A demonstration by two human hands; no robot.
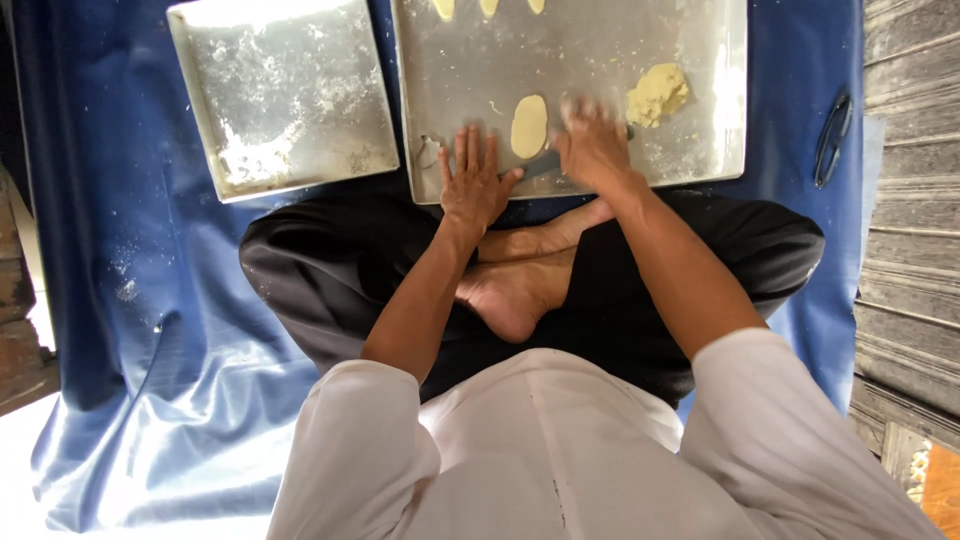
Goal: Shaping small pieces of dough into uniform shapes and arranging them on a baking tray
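dough is being shaped into flat ovals on a large metal tray [700,150], and the work is looking partly done. one finished oval piece [529,126] is lying flat on the tray between the two hands, just beyond the left thumb. three more pale pieces [487,7] are lying along the far edge of the tray, well beyond both hands and cut off by the top of the frame, so their full shape cannot be told. a rough lump of yellow dough [656,94] is sitting just beyond and to the right of the right hand, so there is clearly more waiting to be portioned. the left hand [473,180] is lying flat with fingers spread and straight, pressing on the near rim of the tray. the right hand [592,145] is blurring with motion and curling over the handle of a dark tool [540,165] that is pointing towards the left hand; how tightly it is gripping i cannot tell. well to the left of the left hand, a smaller floured tray [285,95] is holding no pieces. a pair of dark glasses [832,140] is lying on the blue cloth [130,300], well to the right of the right hand.
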